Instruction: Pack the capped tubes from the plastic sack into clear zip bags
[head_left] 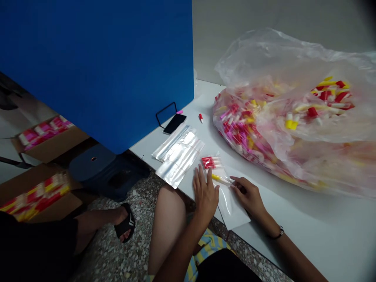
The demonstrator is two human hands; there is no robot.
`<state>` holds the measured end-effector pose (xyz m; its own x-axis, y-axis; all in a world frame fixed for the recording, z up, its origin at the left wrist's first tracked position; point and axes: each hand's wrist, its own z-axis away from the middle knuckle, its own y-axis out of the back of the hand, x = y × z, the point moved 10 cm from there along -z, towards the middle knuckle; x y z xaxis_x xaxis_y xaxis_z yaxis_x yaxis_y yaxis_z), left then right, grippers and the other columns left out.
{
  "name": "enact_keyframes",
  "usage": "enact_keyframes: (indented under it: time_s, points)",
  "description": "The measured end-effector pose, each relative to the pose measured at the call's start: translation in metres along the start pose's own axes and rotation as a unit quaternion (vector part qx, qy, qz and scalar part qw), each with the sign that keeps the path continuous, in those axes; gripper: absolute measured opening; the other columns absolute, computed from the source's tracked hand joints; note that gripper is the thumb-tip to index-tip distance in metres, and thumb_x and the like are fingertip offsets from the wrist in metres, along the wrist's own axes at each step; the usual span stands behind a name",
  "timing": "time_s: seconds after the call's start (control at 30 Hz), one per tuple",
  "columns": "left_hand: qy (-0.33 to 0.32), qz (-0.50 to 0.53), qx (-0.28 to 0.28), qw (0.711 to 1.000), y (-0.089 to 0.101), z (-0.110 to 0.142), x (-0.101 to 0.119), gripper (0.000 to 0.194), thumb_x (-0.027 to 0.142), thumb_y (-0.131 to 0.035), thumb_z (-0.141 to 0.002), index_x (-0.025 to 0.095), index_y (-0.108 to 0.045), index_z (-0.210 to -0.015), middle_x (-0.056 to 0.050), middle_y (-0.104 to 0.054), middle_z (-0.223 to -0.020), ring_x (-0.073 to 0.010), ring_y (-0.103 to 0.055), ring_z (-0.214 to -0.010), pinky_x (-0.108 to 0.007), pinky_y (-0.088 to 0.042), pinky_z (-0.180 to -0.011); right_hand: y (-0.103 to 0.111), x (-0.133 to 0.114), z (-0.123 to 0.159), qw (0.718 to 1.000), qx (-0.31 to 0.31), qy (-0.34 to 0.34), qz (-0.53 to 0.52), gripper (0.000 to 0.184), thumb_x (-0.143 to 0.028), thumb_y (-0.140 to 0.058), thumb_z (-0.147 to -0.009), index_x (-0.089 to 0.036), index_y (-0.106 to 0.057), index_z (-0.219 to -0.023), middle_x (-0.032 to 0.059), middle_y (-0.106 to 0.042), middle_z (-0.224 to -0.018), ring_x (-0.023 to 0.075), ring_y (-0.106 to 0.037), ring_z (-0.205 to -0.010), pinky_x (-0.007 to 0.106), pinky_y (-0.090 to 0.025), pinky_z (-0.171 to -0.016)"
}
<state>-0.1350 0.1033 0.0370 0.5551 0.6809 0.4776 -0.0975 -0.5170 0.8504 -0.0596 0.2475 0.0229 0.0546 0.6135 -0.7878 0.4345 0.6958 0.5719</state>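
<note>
A clear plastic bag (232, 209) lies at the table's near edge, with several red-and-white marker-like tubes (212, 162) side by side at its far end. My left hand (205, 194) rests on the bag's left side, fingers stretched out and spread. A slim yellow-and-white tube (219, 178) lies across the bag beside my left fingertips. Its right end meets the pinched thumb and forefinger of my right hand (248, 194). Whether this tube is inside the bag or on top of it, I cannot tell.
Flat silvery clear bags (179, 154) and a phone (174, 123) lie left, near a blue partition (117, 70). A large sack (249, 129) of coloured tubes fills the right. One red tube (201, 117) lies loose. Filled cartons (55, 143), a stool (94, 164) and another person's foot (125, 223) are below left.
</note>
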Motion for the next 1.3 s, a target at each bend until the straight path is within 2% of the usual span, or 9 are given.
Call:
enact_keyframes:
  time_s: [0.1,0.27,0.4,0.57,0.83,0.97,1.07,1.17,1.3]
  points:
    - [0.024,0.034,0.003,0.999,0.002,0.013,0.000,0.064,0.025,-0.047,-0.090,0.015,-0.020,-0.147,-0.020,-0.016,-0.156,-0.0323,-0.024,-0.142,-0.052,-0.031,-0.111,0.000,-0.002,0.003,0.999,-0.011,-0.019,-0.024,0.018,-0.030,-0.056,-0.087,-0.020,-0.059,-0.101,0.0012,-0.059,-0.076,0.0135,-0.055,-0.062,0.027,-0.046,-0.055]
    - [-0.019,0.061,-0.051,0.997,-0.008,0.029,0.008,0.088,0.031,-0.063,-0.080,0.015,-0.010,-0.149,-0.020,-0.012,-0.157,-0.0317,-0.020,-0.144,-0.050,-0.031,-0.113,-0.001,-0.016,0.000,0.999,-0.024,0.031,0.016,0.011,-0.027,-0.056,-0.085,-0.021,-0.058,-0.093,0.0024,-0.059,-0.081,0.0148,-0.055,-0.069,0.027,-0.047,-0.061]
    - [-0.063,0.010,-0.063,0.996,-0.016,0.034,0.016,0.082,0.029,-0.059,-0.084,0.008,-0.013,-0.148,-0.023,-0.015,-0.155,-0.0311,-0.015,-0.145,-0.048,-0.031,-0.114,-0.008,-0.016,-0.003,0.997,-0.044,0.036,0.049,0.013,-0.027,-0.057,-0.083,-0.021,-0.057,-0.095,0.0037,-0.058,-0.087,0.0160,-0.056,-0.073,0.030,-0.049,-0.067]
    - [-0.058,-0.035,-0.034,0.997,-0.018,0.034,0.015,0.076,0.034,-0.057,-0.085,0.000,-0.021,-0.143,-0.027,-0.028,-0.150,-0.0301,-0.023,-0.143,-0.048,-0.031,-0.114,-0.016,-0.022,0.000,0.996,-0.041,0.041,0.068,0.016,-0.027,-0.059,-0.080,-0.021,-0.055,-0.094,0.0036,-0.056,-0.091,0.0157,-0.054,-0.072,0.030,-0.048,-0.069]
    - [-0.046,-0.038,-0.025,0.998,-0.008,0.034,0.017,0.057,0.036,-0.063,-0.082,0.010,-0.042,-0.129,-0.022,-0.038,-0.145,-0.0347,-0.032,-0.138,-0.052,-0.036,-0.107,-0.013,-0.022,0.000,0.987,0.035,-0.014,0.158,0.006,-0.024,-0.053,-0.078,-0.021,-0.047,-0.077,0.0011,-0.054,-0.078,0.0157,-0.051,-0.067,0.028,-0.040,-0.059]
    - [-0.064,-0.035,-0.068,0.995,-0.008,0.030,0.023,0.049,0.035,-0.067,-0.080,0.017,-0.049,-0.121,-0.013,-0.053,-0.124,-0.0304,-0.047,-0.118,-0.050,-0.039,-0.099,-0.010,-0.011,0.000,0.994,0.059,-0.037,0.090,0.003,-0.022,-0.051,-0.077,-0.021,-0.050,-0.080,-0.0019,-0.053,-0.068,0.0135,-0.048,-0.058,0.028,-0.041,-0.058]
    - [-0.112,-0.025,-0.107,0.988,-0.013,0.028,0.033,0.038,0.035,-0.065,-0.081,0.019,-0.053,-0.113,-0.007,-0.057,-0.112,-0.0266,-0.049,-0.107,-0.046,-0.042,-0.093,-0.009,-0.001,0.002,0.995,0.072,-0.070,0.019,0.009,-0.020,-0.051,-0.077,-0.021,-0.053,-0.086,-0.0024,-0.056,-0.068,0.0127,-0.050,-0.056,0.027,-0.043,-0.057]
    - [-0.137,-0.020,-0.113,0.984,-0.016,0.029,0.039,0.035,0.031,-0.059,-0.084,0.018,-0.053,-0.116,-0.008,-0.054,-0.123,-0.0265,-0.045,-0.114,-0.046,-0.039,-0.096,-0.004,-0.001,0.004,0.993,0.100,-0.064,-0.018,0.008,-0.021,-0.050,-0.079,-0.020,-0.053,-0.086,0.0010,-0.059,-0.077,0.0139,-0.055,-0.064,0.027,-0.047,-0.060]
    - [-0.118,-0.029,-0.091,0.988,-0.017,0.030,0.040,0.053,0.025,-0.052,-0.086,0.021,-0.038,-0.138,-0.011,-0.039,-0.143,-0.0287,-0.033,-0.130,-0.049,-0.031,-0.103,0.008,-0.004,0.005,0.989,0.134,-0.056,0.007,0.014,-0.024,-0.051,-0.081,-0.019,-0.054,-0.093,0.0051,-0.058,-0.087,0.0156,-0.056,-0.070,0.030,-0.049,-0.061]
